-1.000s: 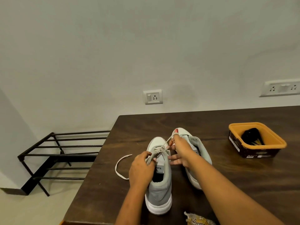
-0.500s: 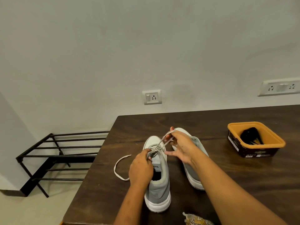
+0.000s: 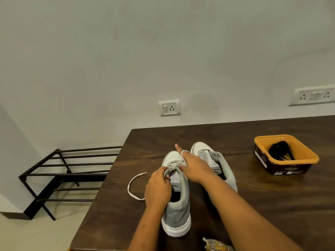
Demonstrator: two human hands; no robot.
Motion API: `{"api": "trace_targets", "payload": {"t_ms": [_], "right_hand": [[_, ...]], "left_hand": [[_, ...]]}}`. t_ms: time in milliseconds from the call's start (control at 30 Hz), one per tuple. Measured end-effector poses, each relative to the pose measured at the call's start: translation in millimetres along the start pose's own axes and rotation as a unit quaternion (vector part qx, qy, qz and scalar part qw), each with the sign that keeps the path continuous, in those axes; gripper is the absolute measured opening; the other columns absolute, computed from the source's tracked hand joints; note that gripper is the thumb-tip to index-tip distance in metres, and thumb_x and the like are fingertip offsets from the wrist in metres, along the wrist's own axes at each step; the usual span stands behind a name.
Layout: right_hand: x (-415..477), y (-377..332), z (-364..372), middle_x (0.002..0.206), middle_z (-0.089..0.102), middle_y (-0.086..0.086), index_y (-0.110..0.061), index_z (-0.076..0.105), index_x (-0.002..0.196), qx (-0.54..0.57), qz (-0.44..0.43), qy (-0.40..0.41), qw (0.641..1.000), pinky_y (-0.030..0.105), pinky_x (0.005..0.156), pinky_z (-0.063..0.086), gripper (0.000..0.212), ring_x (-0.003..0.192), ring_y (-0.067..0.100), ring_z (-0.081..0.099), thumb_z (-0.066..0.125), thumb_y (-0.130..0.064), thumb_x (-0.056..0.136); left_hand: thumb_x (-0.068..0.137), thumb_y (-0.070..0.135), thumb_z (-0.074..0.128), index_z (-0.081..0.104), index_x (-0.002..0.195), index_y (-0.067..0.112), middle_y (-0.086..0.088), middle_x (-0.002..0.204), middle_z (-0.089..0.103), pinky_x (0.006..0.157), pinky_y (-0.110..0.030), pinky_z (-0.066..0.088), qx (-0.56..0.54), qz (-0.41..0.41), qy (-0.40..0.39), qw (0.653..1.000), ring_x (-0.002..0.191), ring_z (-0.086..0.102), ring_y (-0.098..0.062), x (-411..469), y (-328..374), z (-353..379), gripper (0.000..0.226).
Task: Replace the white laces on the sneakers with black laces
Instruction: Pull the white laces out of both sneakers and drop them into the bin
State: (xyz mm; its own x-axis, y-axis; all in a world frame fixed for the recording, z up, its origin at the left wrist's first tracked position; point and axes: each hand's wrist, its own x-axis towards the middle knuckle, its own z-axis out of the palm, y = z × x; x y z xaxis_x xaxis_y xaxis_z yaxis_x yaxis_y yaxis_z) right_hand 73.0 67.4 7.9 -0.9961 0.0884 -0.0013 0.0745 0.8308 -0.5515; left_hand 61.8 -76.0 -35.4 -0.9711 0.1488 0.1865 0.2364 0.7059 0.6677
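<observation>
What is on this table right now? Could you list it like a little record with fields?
Left hand: pinches the white lace at the left sneaker
Right hand: hooks a loop of that lace, forefinger straight
Right sneaker: no lace visible
Loose white strand: on the table, left of the shoes
Orange tub: holds black laces

Right hand [image 3: 194, 169] lower, forefinger now outstretched.

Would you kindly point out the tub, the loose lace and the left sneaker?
Tub [image 3: 290, 169], head view, front wall.
Loose lace [image 3: 128, 187], head view, left bend.
Left sneaker [image 3: 176, 212], head view, grey heel.
</observation>
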Motion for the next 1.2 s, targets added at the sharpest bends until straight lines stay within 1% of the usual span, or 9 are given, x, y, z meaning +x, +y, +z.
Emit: {"api": "trace_targets", "payload": {"t_ms": [100, 200, 300, 433, 567, 733, 933, 1100, 1200], "right_hand": [[-2, -2, -1, 0.122, 0.062, 0.004, -0.028, 0.058, 0.122, -0.128, 0.061, 0.007, 0.990, 0.037, 0.086, 0.046, 0.028, 0.111, 0.026, 0.058, 0.046, -0.028, 0.097], [-1, -3, -5, 0.100, 0.063, 0.005, -0.023, 0.061, 0.088, -0.094, 0.087, 0.032, 0.991, 0.033, 0.074, 0.045, 0.019, 0.094, 0.026, 0.059, 0.045, -0.027, 0.097], [4, -1, -12, 0.087, 0.063, 0.003, -0.018, 0.057, 0.081, 0.100, 0.103, 0.138, 0.980, 0.031, 0.066, 0.051, 0.022, 0.075, 0.023, 0.064, 0.043, -0.021, 0.099], [2, 0, -33, 0.081, 0.064, 0.002, -0.015, 0.056, 0.080, 0.433, 0.141, 0.154, 0.877, 0.018, 0.044, 0.043, 0.026, 0.055, 0.015, 0.062, 0.041, -0.016, 0.101], [-2, 8, -25, 0.074, 0.063, 0.005, -0.009, 0.061, 0.086, 0.259, 0.167, 0.007, 0.951, 0.015, 0.038, 0.037, 0.015, 0.047, 0.015, 0.059, 0.049, -0.011, 0.095], [5, 10, -16, 0.092, 0.051, 0.016, 0.009, 0.044, 0.128, 0.290, 0.195, -0.040, 0.936, 0.030, 0.058, 0.048, 0.034, 0.067, 0.020, 0.051, 0.042, -0.004, 0.097], [12, 12, -7, 0.120, 0.052, 0.019, -0.028, 0.011, 0.151, 0.188, 0.203, -0.048, 0.960, 0.047, 0.078, 0.058, 0.080, 0.090, 0.033, 0.067, 0.051, 0.003, 0.088], [-2, 1, -13, 0.081, 0.057, 0.018, 0.000, 0.048, 0.104, 0.183, 0.284, -0.157, 0.928, 0.042, 0.080, 0.058, 0.012, 0.070, 0.026, 0.063, 0.050, -0.006, 0.094], [-6, -2, -15, 0.102, 0.065, 0.020, 0.000, 0.050, 0.106, 0.157, 0.304, -0.155, 0.927, 0.036, 0.079, 0.056, 0.016, 0.080, 0.026, 0.065, 0.047, -0.011, 0.096]], "left_hand": [[0.094, 0.015, 0.042, 0.058, 0.110, 0.026, 0.002, 0.111, 0.062, 0.077, -0.030, 0.041, 0.003, -0.005, -0.001, 1.000, 0.100, 0.057, -0.020, 0, 1, 0, 0.026], [0.094, 0.015, 0.041, 0.057, 0.113, 0.026, 0.001, 0.112, 0.062, 0.079, -0.032, 0.043, 0.010, -0.004, -0.005, 1.000, 0.101, 0.057, -0.021, 1, 1, 0, 0.026], [0.096, 0.015, 0.041, 0.054, 0.120, 0.026, 0.001, 0.118, 0.061, 0.083, -0.032, 0.043, 0.009, -0.004, -0.005, 1.000, 0.106, 0.056, -0.021, 0, 0, -1, 0.030], [0.096, 0.016, 0.041, 0.049, 0.130, 0.028, 0.002, 0.129, 0.051, 0.087, -0.032, 0.042, 0.032, 0.035, -0.008, 0.999, 0.114, 0.050, -0.021, 2, 0, -1, 0.037], [0.094, 0.019, 0.039, 0.049, 0.130, 0.027, 0.001, 0.140, 0.037, 0.091, -0.036, 0.045, 0.131, 0.083, -0.027, 0.988, 0.123, 0.037, -0.022, 11, 7, 0, 0.037], [0.093, 0.025, 0.043, 0.052, 0.122, 0.020, 0.000, 0.142, 0.034, 0.090, -0.039, 0.046, 0.171, 0.078, -0.053, 0.981, 0.124, 0.035, -0.024, 23, 13, 4, 0.031], [0.090, 0.033, 0.052, 0.053, 0.118, 0.024, 0.002, 0.134, 0.039, 0.087, -0.036, 0.049, 0.180, 0.086, -0.047, 0.979, 0.118, 0.040, -0.021, 29, 11, 4, 0.029], [0.090, 0.031, 0.051, 0.056, 0.111, 0.022, 0.000, 0.134, 0.038, 0.088, -0.038, 0.047, 0.178, 0.095, -0.082, 0.976, 0.117, 0.040, -0.025, 37, 10, 4, 0.023], [0.090, 0.028, 0.053, 0.048, 0.116, 0.021, 0.000, 0.127, 0.041, 0.087, -0.037, 0.047, 0.147, 0.107, -0.076, 0.980, 0.113, 0.042, -0.023, 35, 7, 8, 0.027]]}}
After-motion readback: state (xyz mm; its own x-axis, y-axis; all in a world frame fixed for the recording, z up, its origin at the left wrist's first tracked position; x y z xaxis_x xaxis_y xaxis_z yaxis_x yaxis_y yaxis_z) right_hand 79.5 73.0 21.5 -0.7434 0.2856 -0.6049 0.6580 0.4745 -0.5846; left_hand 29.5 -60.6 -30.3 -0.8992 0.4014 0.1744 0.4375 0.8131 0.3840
